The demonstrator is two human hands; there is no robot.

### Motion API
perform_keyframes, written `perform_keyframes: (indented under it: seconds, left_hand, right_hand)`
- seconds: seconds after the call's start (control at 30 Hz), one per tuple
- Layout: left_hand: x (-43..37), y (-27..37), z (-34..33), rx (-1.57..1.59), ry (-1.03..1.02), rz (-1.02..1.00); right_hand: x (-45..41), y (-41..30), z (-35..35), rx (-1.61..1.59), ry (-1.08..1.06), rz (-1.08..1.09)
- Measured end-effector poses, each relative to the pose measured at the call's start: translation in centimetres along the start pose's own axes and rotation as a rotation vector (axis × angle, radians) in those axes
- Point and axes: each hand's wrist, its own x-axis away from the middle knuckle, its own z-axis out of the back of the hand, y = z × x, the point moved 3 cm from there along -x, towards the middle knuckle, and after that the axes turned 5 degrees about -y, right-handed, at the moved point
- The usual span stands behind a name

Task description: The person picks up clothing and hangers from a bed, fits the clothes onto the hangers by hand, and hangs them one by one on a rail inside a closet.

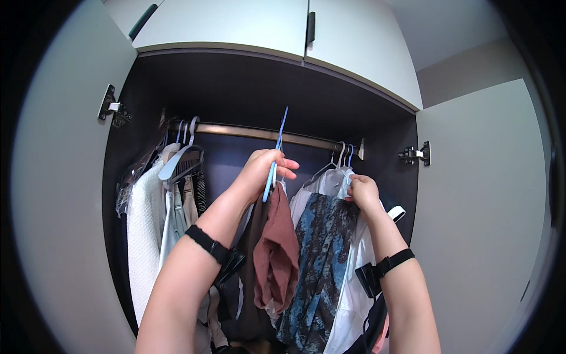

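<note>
My left hand (263, 170) grips a blue clothes hanger (282, 128) in front of the rail, its thumb and index finger around it and the other fingers loosely bent. Just below hangs a reddish-brown garment (275, 252); whether it is on this hanger is hidden. To the right, my right hand (365, 192) pinches the upper edge of a pale garment (345, 182) between thumb and fingers. Directly beneath those fingers hangs a blue-and-black patterned garment (318, 256). A white garment (357, 265) shows behind my right forearm.
A metal rail (239, 131) crosses the dark wardrobe interior. At left hang a white textured garment (143, 234), a light-coloured hanger (176, 161) and several trousers. The left door (66, 177) and right door (482, 199) stand open. Each forearm wears a black strap with a small device.
</note>
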Motion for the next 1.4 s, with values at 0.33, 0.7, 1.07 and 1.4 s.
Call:
perform_keyframes:
  seconds: [0.33, 0.7, 1.07, 1.4]
  left_hand:
    - [-3.6, -6.0, -1.8, -0.124, -0.016, 0.149]
    - [-2.8, -8.7, -3.5, -0.119, -0.058, 0.122]
    - [0.5, -7.8, -2.9, -0.108, -0.057, 0.189]
    - [2.5, -6.8, 1.0, -0.028, 0.157, 0.268]
  right_hand:
    - [1.4, 0.5, 1.9, 0.202, -0.122, 0.154]
    - [9.8, -4.3, -3.1, 0.179, -0.21, 0.507]
    - [7.8, -1.9, -7.7, -0.248, -0.42, -0.025]
    - [4.0, 0.7, -4.3, -0.182, -0.317, 0.011]
